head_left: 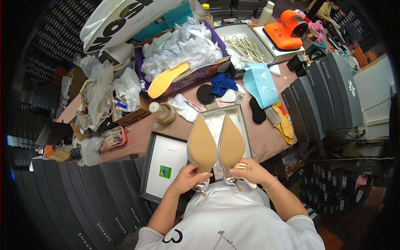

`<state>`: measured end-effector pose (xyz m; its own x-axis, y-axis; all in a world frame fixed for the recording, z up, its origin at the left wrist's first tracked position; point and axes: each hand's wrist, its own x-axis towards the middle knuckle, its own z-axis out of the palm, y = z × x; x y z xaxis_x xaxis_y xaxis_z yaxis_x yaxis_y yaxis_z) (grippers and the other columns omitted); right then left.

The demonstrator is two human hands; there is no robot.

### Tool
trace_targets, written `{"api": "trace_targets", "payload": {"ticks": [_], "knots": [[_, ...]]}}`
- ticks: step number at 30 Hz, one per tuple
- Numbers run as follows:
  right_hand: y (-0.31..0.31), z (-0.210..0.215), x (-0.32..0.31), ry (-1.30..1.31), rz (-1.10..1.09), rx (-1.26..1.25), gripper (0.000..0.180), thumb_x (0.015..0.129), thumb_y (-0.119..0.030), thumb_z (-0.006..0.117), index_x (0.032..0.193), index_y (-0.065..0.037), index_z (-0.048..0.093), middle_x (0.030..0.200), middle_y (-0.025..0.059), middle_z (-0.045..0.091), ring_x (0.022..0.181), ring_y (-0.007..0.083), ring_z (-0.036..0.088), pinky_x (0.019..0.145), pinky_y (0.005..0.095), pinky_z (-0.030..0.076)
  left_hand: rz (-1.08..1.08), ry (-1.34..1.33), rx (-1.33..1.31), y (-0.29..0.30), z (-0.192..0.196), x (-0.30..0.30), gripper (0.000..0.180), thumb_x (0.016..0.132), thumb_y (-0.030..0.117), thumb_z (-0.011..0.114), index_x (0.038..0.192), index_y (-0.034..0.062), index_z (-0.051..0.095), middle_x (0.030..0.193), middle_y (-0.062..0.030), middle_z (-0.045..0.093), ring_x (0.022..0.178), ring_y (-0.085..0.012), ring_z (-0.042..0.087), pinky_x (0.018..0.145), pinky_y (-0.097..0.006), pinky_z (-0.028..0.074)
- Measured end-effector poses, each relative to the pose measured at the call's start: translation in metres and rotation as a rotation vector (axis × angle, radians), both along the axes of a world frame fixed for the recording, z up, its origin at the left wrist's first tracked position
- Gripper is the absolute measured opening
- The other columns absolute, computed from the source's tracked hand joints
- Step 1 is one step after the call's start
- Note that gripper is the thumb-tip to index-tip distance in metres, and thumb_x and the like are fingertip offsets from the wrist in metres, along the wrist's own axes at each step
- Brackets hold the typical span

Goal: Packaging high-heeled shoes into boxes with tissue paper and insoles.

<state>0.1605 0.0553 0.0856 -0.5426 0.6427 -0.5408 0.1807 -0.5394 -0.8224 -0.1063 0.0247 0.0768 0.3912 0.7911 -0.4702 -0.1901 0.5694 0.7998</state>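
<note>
A pair of pointed high-heeled shoes is held upright in front of me, tan soles facing me and toes pointing away. My left hand (pixel 191 178) is closed around the heel end of the left shoe (pixel 202 146). The right shoe (pixel 231 146) is gripped near its heel by my right hand (pixel 252 171), which also has a small whitish cloth (pixel 246 177) in its fingers. Silvery edges and shiny heels show on both shoes. Behind them lies an open shoebox (pixel 246 129) with white paper inside. Left of it rests a dark-rimmed box lid (pixel 155 166), its white inside facing up.
A purple-edged carton (pixel 139 66) of crumpled paper and an orange device (pixel 287 31) stand at the back. A jar (pixel 163 112), a yellow insole (pixel 167 80), a blue cloth (pixel 223 84) and a light-blue sheet (pixel 260 85) lie nearer. Dark shoeboxes (pixel 93 200) line both sides.
</note>
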Motion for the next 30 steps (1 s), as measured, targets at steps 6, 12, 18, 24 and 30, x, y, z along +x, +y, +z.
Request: {"api": "trace_targets", "payload": {"ticks": [6, 12, 18, 24, 30], "knots": [[0.007, 0.006, -0.002, -0.030, -0.038, -0.030, 0.029, 0.090, -0.022, 0.065, 0.108, 0.001, 0.063, 0.092, 0.0023, 0.064, 0.081, 0.0074, 0.057, 0.073, 0.0240, 0.049, -0.095, 0.718, 0.394, 0.021, -0.013, -0.001, 0.051, 0.093, 0.024, 0.060, 0.131, -0.0048, 0.043, 0.113, -0.0205, 0.060, 0.098, -0.0217, 0.061, 0.082, -0.033, 0.051], [-0.004, 0.005, -0.044, 0.139, 0.086, -0.016, 0.033, 0.089, -0.027, 0.065, 0.108, 0.000, 0.062, 0.094, 0.0036, 0.065, 0.087, 0.0094, 0.056, 0.080, 0.0249, 0.046, 0.402, -0.170, 0.087, 0.045, -0.031, 0.038, 0.072, 0.095, 0.054, 0.041, 0.144, 0.0022, 0.028, 0.131, -0.0181, 0.048, 0.120, -0.0253, 0.049, 0.098, -0.034, 0.042], [-0.010, 0.006, -0.050, 0.217, 0.154, -0.084, 0.041, 0.090, -0.033, 0.063, 0.113, 0.000, 0.059, 0.102, 0.0064, 0.063, 0.093, 0.0115, 0.056, 0.084, 0.0258, 0.045, 0.372, -0.724, -0.201, 0.055, 0.001, 0.057, 0.066, 0.090, 0.057, 0.036, 0.136, 0.0096, 0.041, 0.113, -0.0159, 0.057, 0.107, -0.0284, 0.056, 0.088, -0.048, 0.049], [-0.007, 0.030, 0.005, -0.182, -0.133, 0.359, 0.023, 0.089, -0.018, 0.064, 0.103, -0.004, 0.055, 0.093, 0.0024, 0.059, 0.087, 0.0102, 0.054, 0.079, 0.0255, 0.044, 0.286, -0.650, -0.324, 0.055, -0.012, 0.023, 0.057, 0.089, 0.045, 0.039, 0.132, 0.0084, 0.046, 0.109, -0.0148, 0.057, 0.097, -0.0273, 0.059, 0.082, -0.054, 0.051], [-0.017, 0.052, -0.029, -0.286, -0.138, 1.076, 0.017, 0.078, -0.005, 0.066, 0.093, -0.004, 0.059, 0.087, 0.0105, 0.058, 0.079, 0.0277, 0.059, 0.069, 0.0343, 0.049, 0.224, -0.702, -0.442, 0.031, -0.005, 0.052, 0.051, 0.093, 0.043, 0.039, 0.129, 0.0080, 0.048, 0.104, -0.0153, 0.061, 0.093, -0.0291, 0.062, 0.084, -0.043, 0.052]]}}
